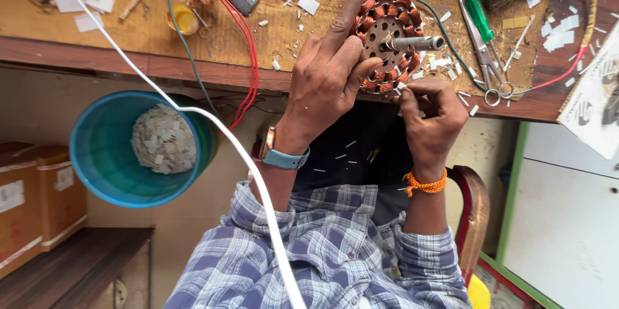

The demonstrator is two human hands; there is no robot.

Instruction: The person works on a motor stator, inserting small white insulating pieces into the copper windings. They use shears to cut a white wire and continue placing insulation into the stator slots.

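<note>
A wooden counter (193,45) strewn with white paper scraps fills the upper part of the view; below its edge a blue bucket (109,154) of pale scraps is seen, and cardboard boxes (39,199) at the far side. At the counter's near edge a round motor stator (387,41) with copper-coloured windings is held by the left hand (329,74); its fingers are closed around the near rim, the index finger stretched up along the ring's side. A steel shaft (419,43) is seen at the stator's centre, its long axis lying across the view, pointing away from the left grip. The right hand (432,109) is set just below the stator's lower rim; its fingertips are pinched together on something small and pale at the windings, though what is pinched cannot be told. The stator thus lies directly above the right grip, touching or nearly so, and within the left grip. Beyond the shaft's tip a green-handled screwdriver (478,16) and scissors (483,57) are laid; red wires (245,57) trail well off from the left grip.
</note>
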